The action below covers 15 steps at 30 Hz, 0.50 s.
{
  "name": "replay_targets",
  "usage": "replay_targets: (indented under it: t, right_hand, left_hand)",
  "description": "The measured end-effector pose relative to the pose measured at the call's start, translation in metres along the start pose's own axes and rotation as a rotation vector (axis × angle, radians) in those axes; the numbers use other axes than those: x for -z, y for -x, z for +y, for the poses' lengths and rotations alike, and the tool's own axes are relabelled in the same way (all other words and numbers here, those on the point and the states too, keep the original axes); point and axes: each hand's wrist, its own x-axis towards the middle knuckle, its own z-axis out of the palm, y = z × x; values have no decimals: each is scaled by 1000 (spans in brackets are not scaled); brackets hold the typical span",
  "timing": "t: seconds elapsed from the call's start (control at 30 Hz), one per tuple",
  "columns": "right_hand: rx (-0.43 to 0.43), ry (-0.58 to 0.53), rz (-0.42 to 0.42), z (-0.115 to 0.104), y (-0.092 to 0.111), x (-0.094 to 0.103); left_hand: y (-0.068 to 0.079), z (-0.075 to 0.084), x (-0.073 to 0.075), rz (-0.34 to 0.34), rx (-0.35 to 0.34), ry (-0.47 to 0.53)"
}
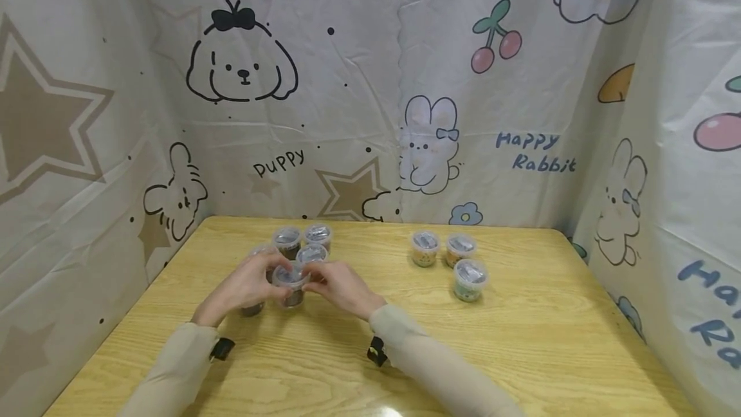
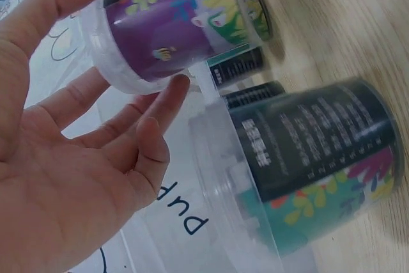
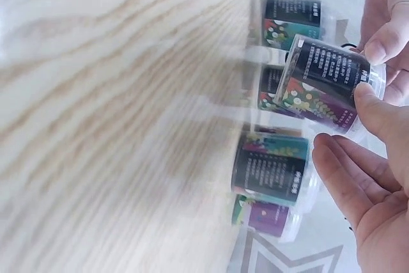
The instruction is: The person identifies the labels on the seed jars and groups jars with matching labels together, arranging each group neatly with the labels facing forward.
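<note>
Hands: left hand (image 1: pixel 249 280) and right hand (image 1: pixel 343 285) pinched the purple-labelled tub (image 1: pixel 294 297) near its top, from opposite sides, likely for steadiness | Place: beside the left-side tubs (image 1: pixel 287 246) | Apart: three tubs (image 1: pixel 469 287), grouped rightward

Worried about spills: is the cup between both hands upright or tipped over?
Upright, leaning slightly: the head view shows the cup with its top up; the right wrist view shows the lean.
</note>
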Motion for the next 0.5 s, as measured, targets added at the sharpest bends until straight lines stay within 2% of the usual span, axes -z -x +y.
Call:
replay_targets:
  t: [0.2, 0.5]
  right_hand:
    - [-17, -59, 11, 4, 6, 12]
    - [-10, -110, 55, 12, 18, 30]
  left_hand:
    - [-5, 6, -2, 34, -21, 23]
    - [-11, 22, -12, 101, -65, 164]
